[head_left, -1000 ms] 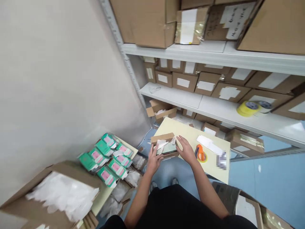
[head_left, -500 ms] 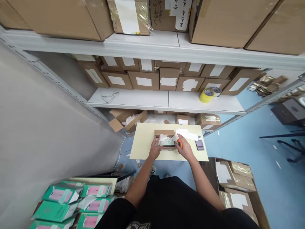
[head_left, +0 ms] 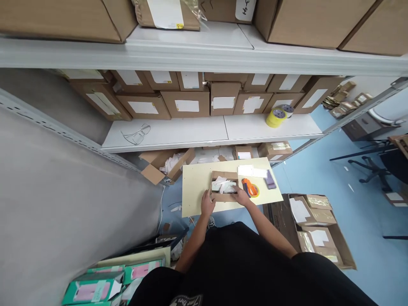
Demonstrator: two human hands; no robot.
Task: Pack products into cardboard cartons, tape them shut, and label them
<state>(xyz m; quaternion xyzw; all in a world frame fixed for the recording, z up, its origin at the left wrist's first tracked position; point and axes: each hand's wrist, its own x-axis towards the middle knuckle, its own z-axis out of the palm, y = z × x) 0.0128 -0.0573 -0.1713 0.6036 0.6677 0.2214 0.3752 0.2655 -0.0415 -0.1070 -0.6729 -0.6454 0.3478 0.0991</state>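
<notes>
An open brown cardboard box [head_left: 225,198] sits on a pale yellow tabletop [head_left: 195,187]. White crumpled paper [head_left: 223,184] fills its inside, and whatever lies beneath is hidden. My left hand [head_left: 208,204] grips the box at its front left corner. At the right end, my right hand [head_left: 241,196] holds the box wall, with fingertips by the paper. Just right of that hand lies an orange tape dispenser [head_left: 250,187] with a yellow-edged roll. White label sheets [head_left: 251,171] and a purple, pixelated item [head_left: 270,179] lie farther right on the tabletop.
Shelves ahead hold labelled cartons [head_left: 191,104], glasses [head_left: 137,135] and tape rolls [head_left: 276,117]. An open carton with paper [head_left: 172,163] stands beyond the tabletop. Packed boxes fill a large carton [head_left: 346,250] at right. Green boxes [head_left: 92,289] lie lower left; a chair [head_left: 371,170] is far right.
The orange tape dispenser, earlier at my right hand, now lies apart from it on the tabletop. Both hands are now at the box's front corners. The camera view has shifted.
</notes>
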